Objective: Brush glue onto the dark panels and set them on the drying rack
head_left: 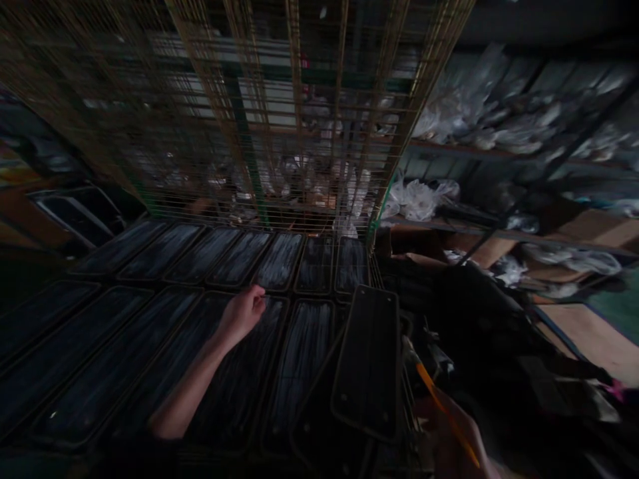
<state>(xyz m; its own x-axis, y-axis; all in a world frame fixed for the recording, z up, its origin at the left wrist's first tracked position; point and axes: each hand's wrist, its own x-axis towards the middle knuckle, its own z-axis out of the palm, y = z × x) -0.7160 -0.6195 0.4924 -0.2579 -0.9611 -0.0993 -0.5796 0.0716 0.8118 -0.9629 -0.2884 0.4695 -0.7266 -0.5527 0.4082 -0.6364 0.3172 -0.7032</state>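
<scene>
Setting: dim storeroom light is falling on a wire shelf (384, 279), with a tall brass-coloured wire-mesh rack (299, 133) standing behind it.
Surface: rows of long dark rectangular trays with rounded corners (150, 379) are lying side by side across the wire shelf, with a second row (279, 261) sitting behind them, closer to the mesh.
Left hand: the person's left hand (243, 314) is reaching forward on a bare forearm, its fingers curling inward and its fingertips touching the far end of one dark front-row tray (254, 392); whether it is gripping the rim is too dark to tell.
Loose tray: a single dark flat rectangular tray with a pale rim line (368, 362) is lying tilted over the right end of the front row, well apart from the left hand.
Right hand: the right hand (452, 442) is showing only faintly at the bottom edge, just beside the loose tray; a thin orange rod (439, 398) is crossing over it, and I cannot tell how far its fingers are closing.
Background right: crumpled clear plastic bags (419, 198) are sitting on dark metal shelving (499, 233), with brown cardboard boxes (594, 229) resting further along.
</scene>
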